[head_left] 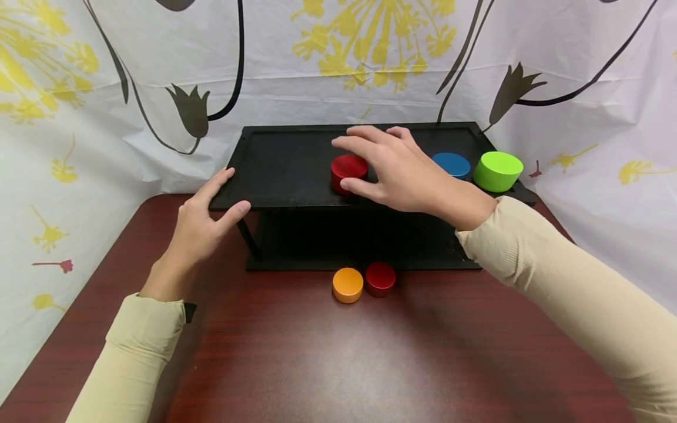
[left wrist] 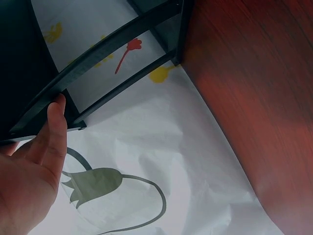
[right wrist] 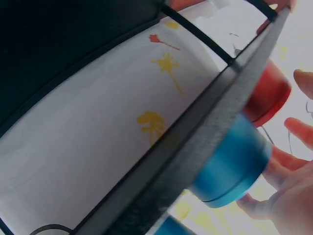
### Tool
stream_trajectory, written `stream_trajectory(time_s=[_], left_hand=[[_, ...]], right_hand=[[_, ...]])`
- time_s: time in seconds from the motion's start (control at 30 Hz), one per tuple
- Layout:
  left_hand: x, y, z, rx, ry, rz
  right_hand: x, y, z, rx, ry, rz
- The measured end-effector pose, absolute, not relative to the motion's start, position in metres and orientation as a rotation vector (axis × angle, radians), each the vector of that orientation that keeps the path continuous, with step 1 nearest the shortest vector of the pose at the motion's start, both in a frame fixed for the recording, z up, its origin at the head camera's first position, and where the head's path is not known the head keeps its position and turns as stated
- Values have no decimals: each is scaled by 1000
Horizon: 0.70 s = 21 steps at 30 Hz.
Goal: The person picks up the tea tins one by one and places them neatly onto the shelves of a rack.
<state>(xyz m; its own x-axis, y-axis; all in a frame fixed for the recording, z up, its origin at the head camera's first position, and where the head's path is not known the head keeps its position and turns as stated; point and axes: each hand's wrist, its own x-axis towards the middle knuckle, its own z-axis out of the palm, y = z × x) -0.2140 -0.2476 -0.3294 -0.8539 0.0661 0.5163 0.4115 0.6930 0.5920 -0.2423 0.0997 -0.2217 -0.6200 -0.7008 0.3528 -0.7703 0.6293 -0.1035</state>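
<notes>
My left hand (head_left: 198,226) touches the left front corner of a black two-tier shelf (head_left: 285,167); its fingers lie along the side edge and its thumb reaches toward the front edge. On the top tier stands a red cylinder (head_left: 349,167). My right hand (head_left: 399,170) hovers beside it, fingers spread and thumb in front. In the right wrist view the fingertips (right wrist: 298,129) are apart from the red cylinder (right wrist: 268,95). A blue cylinder (right wrist: 232,164) sits nearer the palm, with part of another blue one (right wrist: 171,227) below.
Farther right on the top tier are a blue cylinder (head_left: 451,165) and a green cylinder (head_left: 498,171). An orange cylinder (head_left: 347,285) and a dark red cylinder (head_left: 380,279) stand on the reddish wooden table (head_left: 317,364) before the shelf. A patterned white curtain (head_left: 296,88) hangs behind.
</notes>
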Motion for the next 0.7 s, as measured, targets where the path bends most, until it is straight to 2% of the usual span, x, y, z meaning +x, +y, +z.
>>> stream_trajectory(time_s=[0.7], left_hand=[[-214,-247,-329,-360,-2438,-1011]], right_hand=[[-206,101,-226,1365,-2328,460]])
